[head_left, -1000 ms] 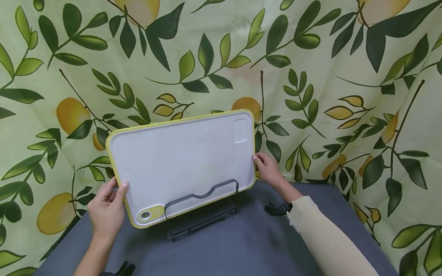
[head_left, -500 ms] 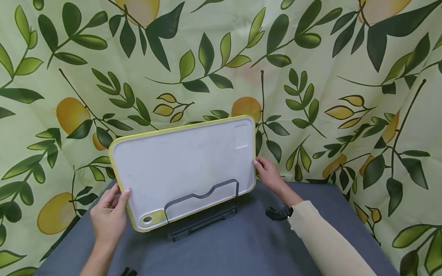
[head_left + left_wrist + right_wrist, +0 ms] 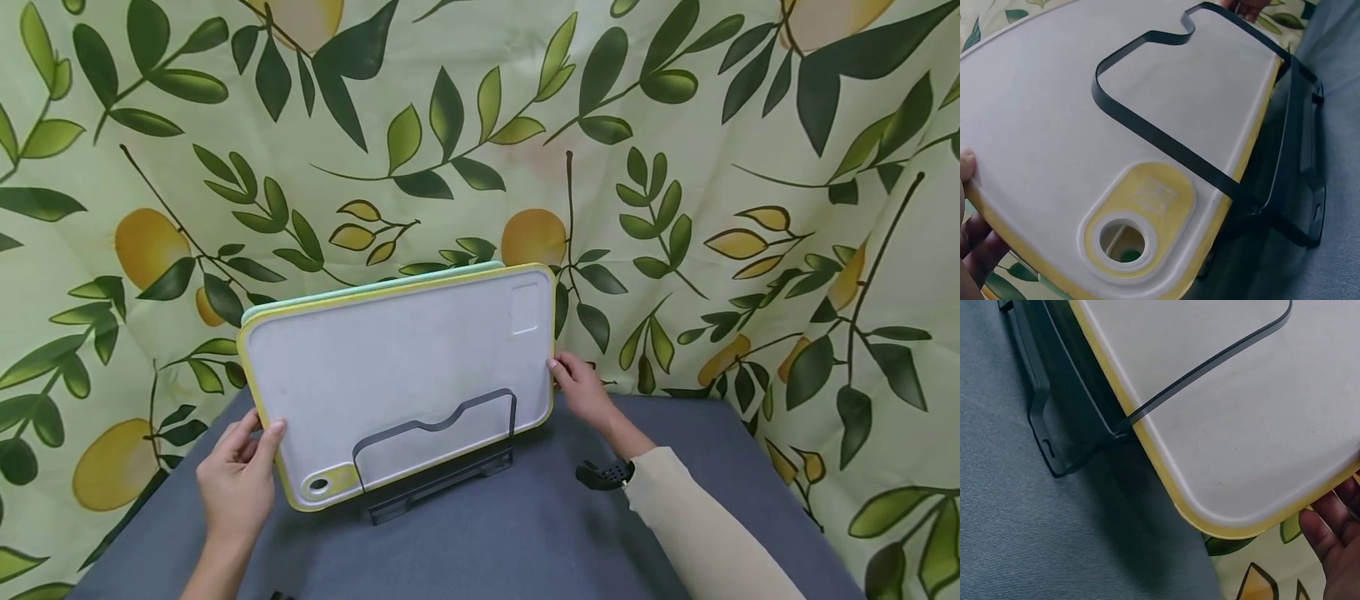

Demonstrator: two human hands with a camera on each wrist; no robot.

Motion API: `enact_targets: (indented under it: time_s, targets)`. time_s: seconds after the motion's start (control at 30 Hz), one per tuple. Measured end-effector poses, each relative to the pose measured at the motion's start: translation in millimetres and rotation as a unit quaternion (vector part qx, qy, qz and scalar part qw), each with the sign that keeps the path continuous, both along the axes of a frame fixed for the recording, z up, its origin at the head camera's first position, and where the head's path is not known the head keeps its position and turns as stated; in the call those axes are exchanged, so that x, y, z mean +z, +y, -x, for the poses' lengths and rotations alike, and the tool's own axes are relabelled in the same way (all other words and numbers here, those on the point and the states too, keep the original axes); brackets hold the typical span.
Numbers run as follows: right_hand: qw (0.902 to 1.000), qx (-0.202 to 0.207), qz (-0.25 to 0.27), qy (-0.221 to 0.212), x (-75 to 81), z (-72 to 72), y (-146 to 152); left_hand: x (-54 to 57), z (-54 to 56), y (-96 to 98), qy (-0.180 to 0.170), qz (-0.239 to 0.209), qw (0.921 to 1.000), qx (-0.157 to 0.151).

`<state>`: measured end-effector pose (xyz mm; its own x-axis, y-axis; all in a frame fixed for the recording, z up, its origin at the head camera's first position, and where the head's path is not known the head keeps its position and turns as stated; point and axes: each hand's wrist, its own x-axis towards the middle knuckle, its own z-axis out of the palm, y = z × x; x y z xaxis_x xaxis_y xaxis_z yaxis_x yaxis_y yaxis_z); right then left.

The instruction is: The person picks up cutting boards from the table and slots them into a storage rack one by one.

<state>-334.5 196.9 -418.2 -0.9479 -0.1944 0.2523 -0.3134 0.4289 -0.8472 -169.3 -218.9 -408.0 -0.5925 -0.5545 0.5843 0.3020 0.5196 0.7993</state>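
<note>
A white cutting board with a yellow rim (image 3: 405, 358) stands tilted back, its lower part behind the front loop of a black metal rack (image 3: 442, 479). One lower corner has a yellow patch with a round hole (image 3: 1124, 240). My left hand (image 3: 236, 479) grips the board's left edge, thumb on the white face. On the opposite edge, my right hand (image 3: 585, 387) pinches the rim; in the right wrist view only some fingers (image 3: 1329, 528) show beside it. A mint-green edge (image 3: 375, 282) of another board peeks out behind the top; the rest of it is hidden.
The rack stands on a table with a dark grey-blue cloth (image 3: 480, 550). Behind it hangs a curtain (image 3: 660, 50) printed with leaves and lemons. A black strap (image 3: 603, 475) is on my right wrist, near a beige sleeve (image 3: 697, 517).
Both hands have moved down a little with the cutting board, which sits lower in the rack. The mint-green edge now shows above its top.
</note>
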Motion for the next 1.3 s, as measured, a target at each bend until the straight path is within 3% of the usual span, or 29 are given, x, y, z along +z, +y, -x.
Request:
enact_targets:
  time_s: [0.13,0.5,0.63,0.87,1.3]
  targets:
    - [0.9999,-0.003,0.007,-0.009,-5.5,0.7,-1,-2.7,-1.4,-0.4,-0.008,0.007,0.9999,0.012]
    - [0.9997,-0.024,0.004,0.002,-7.3,-3.8,-3,-11.9,-0.7,-3.8,-0.016,-0.002,0.9998,0.008]
    - [0.9991,-0.041,0.008,0.008,-7.0,-7.5,-5,-13.3,0.5,-2.2,-0.006,0.009,0.9999,0.007]
    - [0.9989,-0.037,0.029,-0.003,-8.2,-11.9,-13,-15.9,2.6,-8.7,0.011,0.011,0.9996,0.025]
    - [0.9982,-0.057,0.014,0.005,-7.8,-20.5,-12,-12.3,3.6,-10.7,-0.013,-0.011,0.9998,-0.001]
